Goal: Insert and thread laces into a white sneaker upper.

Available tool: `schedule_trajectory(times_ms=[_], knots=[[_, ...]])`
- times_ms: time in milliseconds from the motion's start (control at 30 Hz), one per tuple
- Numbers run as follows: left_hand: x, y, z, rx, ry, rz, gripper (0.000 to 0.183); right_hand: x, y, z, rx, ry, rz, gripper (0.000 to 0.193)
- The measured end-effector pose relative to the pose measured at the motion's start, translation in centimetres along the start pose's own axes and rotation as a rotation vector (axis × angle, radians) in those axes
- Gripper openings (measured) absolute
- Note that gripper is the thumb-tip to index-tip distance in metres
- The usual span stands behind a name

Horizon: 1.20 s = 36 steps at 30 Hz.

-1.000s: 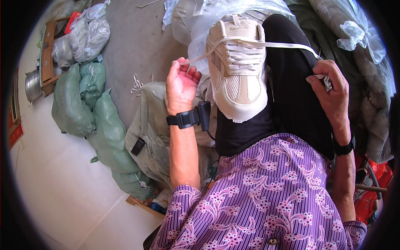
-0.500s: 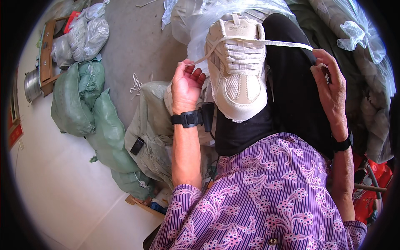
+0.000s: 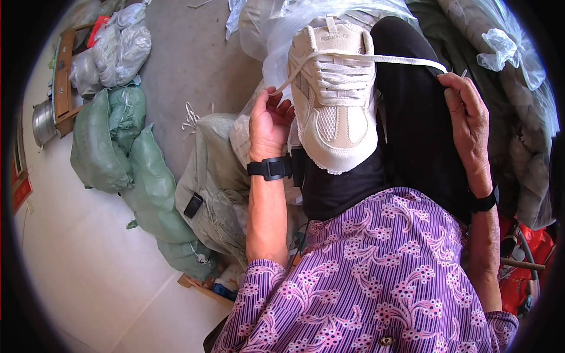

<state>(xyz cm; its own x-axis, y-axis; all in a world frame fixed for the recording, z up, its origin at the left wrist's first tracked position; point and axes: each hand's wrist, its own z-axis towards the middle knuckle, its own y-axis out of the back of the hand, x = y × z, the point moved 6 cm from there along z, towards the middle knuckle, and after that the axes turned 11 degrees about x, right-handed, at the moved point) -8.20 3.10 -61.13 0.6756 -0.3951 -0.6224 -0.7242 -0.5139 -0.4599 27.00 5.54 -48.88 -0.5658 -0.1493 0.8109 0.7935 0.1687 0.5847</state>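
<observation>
A cream and white sneaker (image 3: 336, 129) rests on my black-trousered leg, its rounded toe pointing toward me and its tongue away. Flat white shoelace (image 3: 406, 60) criss-crosses its front, and the two loose ends stretch out to either side from the top eyelets. Left of the shoe, my left hand (image 3: 269, 125) pinches one lace end between thumb and forefinger, the other fingers curled. Over my other knee, my right hand (image 3: 467, 109) grips the opposite end, and a short tip of it sticks up past the fingers. Both wrists wear black straps.
Clear plastic sheeting (image 3: 276, 44) lies beyond the shoe. Green woven sacks (image 3: 154, 176) and a pale sack (image 3: 212, 159) stand to my left, near a wooden drawer unit (image 3: 63, 76). Plastic-wrapped bundles (image 3: 529, 117) line my right, with a red bag (image 3: 521, 288) nearby.
My left hand has moved slightly right, closer to the shoe, and its lace end slackens a little. My right hand has dipped slightly, and a lace tip now shows above its fingers.
</observation>
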Motion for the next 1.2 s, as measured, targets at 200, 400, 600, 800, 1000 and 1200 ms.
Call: schedule_trajectory(times_ms=[200, 400, 600, 800, 1000, 1200], knots=[[0.5, 0.1, 0.0, -0.014, -0.004, 0.013, 0.018, -0.1, -0.1, 0.1, -0.013, 0.027, 0.02, 0.016], [0.7, 0.3, 0.0, -0.013, 0.009, 0.0, 0.019, -0.9, -0.1, -0.3, -0.029, -0.094, 0.056, 0.025], [0.6, 0.2, -0.2, -0.019, 0.008, 0.0, 0.021, -0.9, -0.2, -0.5, -0.094, -0.055, 0.046, 0.033], [0.2, 0.2, -0.4, -0.016, -0.011, 0.032, 0.022, -1.2, -0.2, -0.6, -0.092, -0.069, 0.07, 0.046], [-0.6, -1.1, -1.2, 0.04, -0.067, 0.186, 0.024, -1.0, -0.2, -0.6, -0.097, -0.053, 0.028, 0.049], [-1.3, -3.2, -2.1, 0.086, -0.133, 0.339, 0.025, -0.6, -0.3, -0.4, -0.074, -0.062, 0.033, 0.048]])
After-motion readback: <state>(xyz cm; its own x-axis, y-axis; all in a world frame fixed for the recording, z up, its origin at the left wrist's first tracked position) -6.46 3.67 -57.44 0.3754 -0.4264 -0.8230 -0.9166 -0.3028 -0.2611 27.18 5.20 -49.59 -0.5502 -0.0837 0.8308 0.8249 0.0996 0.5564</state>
